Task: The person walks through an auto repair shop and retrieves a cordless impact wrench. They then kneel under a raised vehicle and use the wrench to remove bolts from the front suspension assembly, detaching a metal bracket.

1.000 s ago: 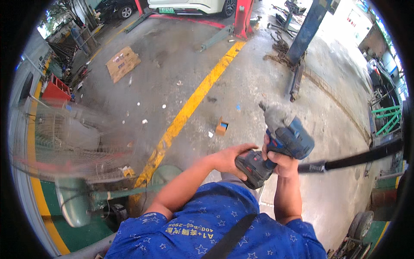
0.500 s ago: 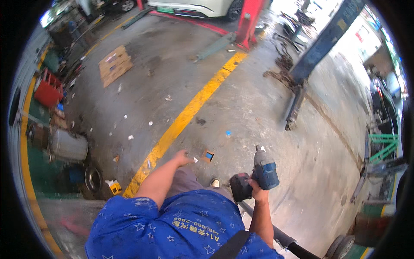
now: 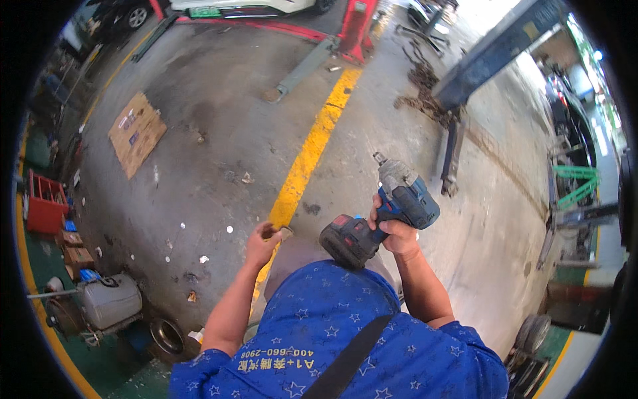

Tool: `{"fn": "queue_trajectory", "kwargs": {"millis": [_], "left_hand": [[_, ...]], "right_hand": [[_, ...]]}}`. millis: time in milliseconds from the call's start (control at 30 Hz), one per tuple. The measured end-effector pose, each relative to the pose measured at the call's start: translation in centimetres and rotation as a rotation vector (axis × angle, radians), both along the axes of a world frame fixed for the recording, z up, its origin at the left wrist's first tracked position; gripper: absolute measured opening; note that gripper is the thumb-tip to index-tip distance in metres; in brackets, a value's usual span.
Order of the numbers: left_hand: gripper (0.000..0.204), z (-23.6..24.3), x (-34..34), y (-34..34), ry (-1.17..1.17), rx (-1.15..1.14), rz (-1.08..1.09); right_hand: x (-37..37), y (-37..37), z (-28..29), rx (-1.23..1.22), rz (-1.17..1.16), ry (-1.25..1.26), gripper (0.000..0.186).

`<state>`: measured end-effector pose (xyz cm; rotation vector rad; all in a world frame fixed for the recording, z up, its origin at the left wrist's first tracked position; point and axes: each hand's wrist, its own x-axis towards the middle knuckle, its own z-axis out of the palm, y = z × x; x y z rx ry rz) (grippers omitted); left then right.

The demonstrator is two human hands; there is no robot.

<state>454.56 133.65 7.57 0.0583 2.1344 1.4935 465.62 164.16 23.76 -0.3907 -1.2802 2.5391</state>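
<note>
My right hand grips a blue and black cordless impact wrench by its handle. The metal anvil points up and away from me, and the large battery hangs toward my body. My left hand is out to the left over the floor, apart from the tool, its fingers loosely curled with a gap between them and no held object visible. A pale shape behind its fingertips is too small to name for certain. A dark strap crosses my blue star-print shirt.
A yellow stripe runs across the concrete. Cardboard, a red rack and a tank lie left. Ahead stand a red lift post, white car and blue post with chains; green metalwork is right.
My left hand has left the tool's battery and swung leftward and down beside me. The wrench remains in my right hand. The view has shifted forward along the stripe; the blurred fan is gone from view.
</note>
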Motion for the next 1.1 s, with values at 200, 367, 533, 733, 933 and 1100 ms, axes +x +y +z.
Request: {"fn": "queue_trajectory", "kwargs": {"millis": [200, 367, 533, 733, 933, 1100], "left_hand": [[0.045, 7.8, -11.3, 3.8, -0.038, 0.373, -0.089], [0.041, 6.2, -18.6, 6.0, -0.163, 0.567, 0.018], [0.063, 4.9, -28.3, 7.5, -0.438, 0.8, -0.018], [0.076, 4.3, -41.0, 14.8, -0.417, 0.913, -0.074], [0.075, 6.0, -49.8, 12.7, -0.24, 0.751, 0.155], [0.074, 5.2, -60.9, 8.7, -0.069, 0.677, 0.234]], "right_hand": [[-13.0, -2.0, 0.8, -0.163, 0.11, 0.057, 0.068], [-23.1, 0.1, -1.0, -0.167, 0.152, 0.025, 0.071], [-36.2, 2.6, -2.6, -0.171, 0.288, 0.051, 0.076], [-52.2, 7.0, -3.3, -0.189, 0.318, 0.056, 0.076], [-65.7, 4.2, -2.0, -0.178, 0.506, 0.005, 0.073], [-79.9, -0.2, -3.8, -0.227, 0.719, 0.051, 0.065]]}}
